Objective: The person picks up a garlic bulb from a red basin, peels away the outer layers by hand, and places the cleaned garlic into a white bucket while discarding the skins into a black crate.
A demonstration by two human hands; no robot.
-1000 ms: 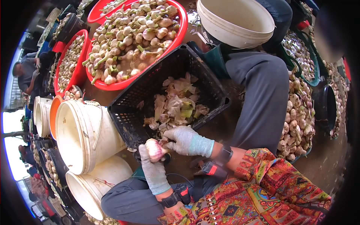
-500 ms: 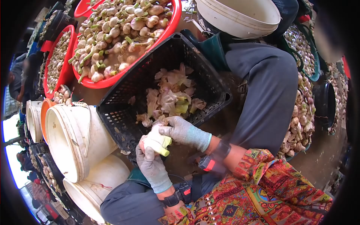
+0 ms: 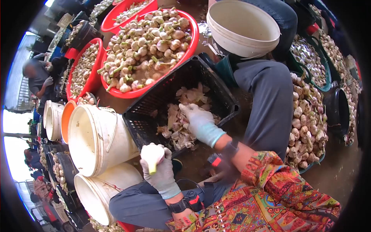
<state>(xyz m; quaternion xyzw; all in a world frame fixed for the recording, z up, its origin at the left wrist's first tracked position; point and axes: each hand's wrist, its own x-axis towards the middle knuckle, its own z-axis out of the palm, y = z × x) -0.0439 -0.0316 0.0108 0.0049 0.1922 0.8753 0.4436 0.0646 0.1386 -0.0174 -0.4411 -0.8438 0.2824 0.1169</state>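
My left hand (image 3: 160,170), in a grey glove with a pale blue cuff, is closed around a garlic bulb (image 3: 152,154). The bulb looks white and smooth, with its short green stem pointing down. Over the black plastic crate (image 3: 141,110) is my right hand (image 3: 199,120), gloved the same way. Its fingers are drawn together near the loose garlic skins (image 3: 179,133); whether anything is between them is hidden. The skins lie in a papery heap on the crate's bottom.
A red tub (image 3: 195,40) of garlic bulbs in water stands beyond the crate. White buckets (image 3: 102,133) lie tilted on the left, with an orange bucket (image 3: 68,120) behind. A cream bucket (image 3: 243,46) is at the top, and piled garlic (image 3: 307,127) is right of my knee. Another person (image 3: 42,79) is far left.
My hands have parted. The left has drawn the bulb slightly down, away from the crate, while the right has moved up and right over the skins. The bulb's outer skin is off, and the view has shifted.
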